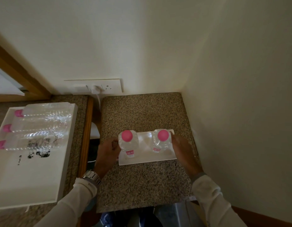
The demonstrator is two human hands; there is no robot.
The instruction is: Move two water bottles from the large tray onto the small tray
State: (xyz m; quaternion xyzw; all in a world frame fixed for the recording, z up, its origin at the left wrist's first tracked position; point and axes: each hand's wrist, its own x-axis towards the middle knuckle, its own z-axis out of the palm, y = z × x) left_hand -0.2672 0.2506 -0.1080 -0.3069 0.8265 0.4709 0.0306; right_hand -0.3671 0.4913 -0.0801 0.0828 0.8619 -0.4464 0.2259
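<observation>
Two clear water bottles with pink caps stand upright on the small white tray [147, 158] on the speckled stone counter. My left hand [107, 151] is curled against the side of the left bottle [128, 143]. My right hand [181, 149] rests against the side of the right bottle [161, 141], fingers touching it. To the left, the large white tray [43, 177] holds three more bottles [37, 128] lying on their sides, pink caps pointing left.
A wall with a socket plate [107, 86] and a plugged-in white cable stands behind the counter. A second wall closes in the right side. A wooden strip [86, 136] and a gap separate the two counter tops.
</observation>
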